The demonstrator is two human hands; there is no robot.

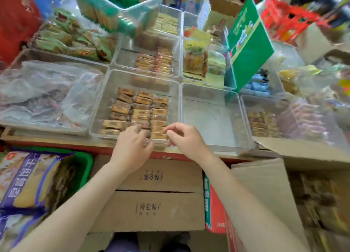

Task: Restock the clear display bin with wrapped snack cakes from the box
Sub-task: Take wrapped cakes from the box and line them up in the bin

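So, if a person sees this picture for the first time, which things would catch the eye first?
Probably the two bare hands, left hand and right hand, meeting over the near edge of the clear display bin at centre, which holds rows of brown wrapped snack cakes. Next, the tilted green carton at upper right.

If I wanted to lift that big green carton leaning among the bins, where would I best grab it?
A judgement: take the green carton by its raised upper end, one hand on each long side edge, coming from above. It stands tilted with its lower end down between the clear bins, so only the top is free. Its broad flat face offers nothing to pinch.
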